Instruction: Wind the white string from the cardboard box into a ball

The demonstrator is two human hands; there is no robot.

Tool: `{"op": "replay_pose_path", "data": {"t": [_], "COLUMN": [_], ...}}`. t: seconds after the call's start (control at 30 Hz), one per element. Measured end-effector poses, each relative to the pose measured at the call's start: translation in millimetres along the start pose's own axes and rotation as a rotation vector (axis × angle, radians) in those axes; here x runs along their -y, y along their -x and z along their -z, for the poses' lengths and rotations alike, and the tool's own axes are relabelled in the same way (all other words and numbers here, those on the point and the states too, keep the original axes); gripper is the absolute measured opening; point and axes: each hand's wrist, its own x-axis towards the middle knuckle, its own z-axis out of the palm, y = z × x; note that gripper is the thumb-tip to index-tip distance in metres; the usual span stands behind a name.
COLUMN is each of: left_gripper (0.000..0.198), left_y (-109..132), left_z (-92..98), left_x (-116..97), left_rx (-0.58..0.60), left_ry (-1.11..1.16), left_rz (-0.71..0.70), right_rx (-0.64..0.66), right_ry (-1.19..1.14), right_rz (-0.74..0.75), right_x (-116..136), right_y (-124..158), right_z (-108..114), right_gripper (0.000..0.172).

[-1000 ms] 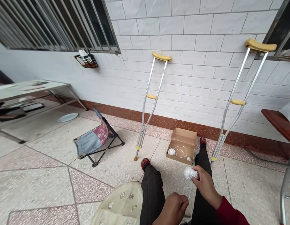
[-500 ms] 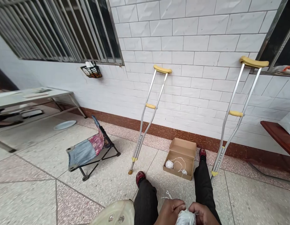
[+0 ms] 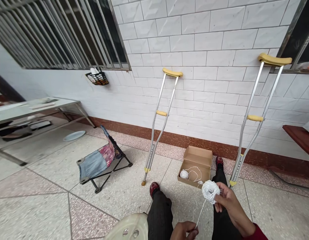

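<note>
Grasps a white ball of string in the right hand, fingertips closed on its right side, the ball poking out left of the fingers, raised over the right knee. Pinches a single strand in the left hand, low at the near edge of view, thumb and forefinger clenched on it. Holds that strand taut and straight between the two hands, long axis slanting from the ball at upper right down to the pinch at lower left.

Sits with dark-trousered legs stretched toward the far wall, red shoes on the speckled floor. Has an open cardboard box just beyond the ball, between the feet, with a smaller ball at its left end and loose string curling right of it.

Faces a white-tiled wall with two aluminium crutches leaning on it, yellow pads up, tips on the floor: left crutch left of the box, right crutch right of it.

Farther left: a low folding stool with a patchwork seat, a pale plate beyond it, a metal table, a small dark basket under the barred window. Near left, beside the left knee, a cream plastic stool with holes. Far right, the edge of a reddish bench.
</note>
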Motion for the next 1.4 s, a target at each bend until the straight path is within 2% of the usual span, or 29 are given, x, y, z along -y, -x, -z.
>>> {"op": "replay_pose_path", "data": {"t": [0.1, 0.23, 0.33, 0.4, 0.5, 0.6, 0.73, 0.87, 0.97, 1.03, 1.13, 1.3, 1.37, 1.4], "left_gripper": [0.037, 0.034, 0.033, 0.038, 0.041, 0.034, 0.031, 0.032, 0.032, 0.032, 0.03, 0.026, 0.025, 0.024], "left_y": [-3, -2, 2, 5, 6, 7, 3, -12, -24, -30, -33, -36, -43, -47], "left_z": [2.7, 4.3, 8.3, 11.2, 15.0, 20.5, 39.6, 75.8, 102.5, 115.2, 126.8, 135.7, 138.4, 139.9], "left_x": [-1, -2, 1, 4, 8, 7, -1, -6, -6, -6, -8, -11, -10, -9], "left_rx": [0.007, 0.047, 0.02, -0.023, -0.08, -0.095, -0.128, -0.325, -0.508, -0.586, -0.635, -0.553, -0.588, -0.622], "left_ry": [0.084, 0.189, 0.282, 0.34, 0.41, 0.293, -0.064, -0.204, -0.206, -0.251, -0.366, -0.558, -0.506, -0.392], "left_rz": [-0.001, -0.009, -0.021, -0.013, 0.059, 0.049, 0.03, 0.006, 0.002, -0.014, -0.02, 0.014, 0.034, 0.052], "right_rx": [0.049, 0.002, 0.047, 0.09, 0.088, -0.02, -0.217, -0.286, -0.317, -0.317, -0.272, -0.185, -0.114, -0.06], "right_ry": [-0.069, -0.098, -0.129, -0.161, -0.207, -0.247, -0.312, -0.342, -0.351, -0.352, -0.334, -0.294, -0.282, -0.276], "right_rz": [0.003, 0.098, 0.119, 0.091, 0.05, 0.051, 0.112, 0.213, 0.201, 0.173, 0.127, 0.114, 0.114, 0.106], "right_x": [16, 46, 65, 71, 69, 66, 76, 88, 85, 78, 72, 92, 103, 107], "right_y": [2, -1, -1, 1, 5, 7, 3, -1, -1, 1, 4, 12, 18, 23], "right_z": [-4, -6, -10, -12, -8, 5, 24, 32, 32, 31, 30, 14, 0, -8], "right_gripper": [0.041, 0.038, 0.047, 0.054, 0.047, 0.041, 0.03, 0.024, 0.03, 0.033, 0.031, 0.031, 0.034, 0.036]}}
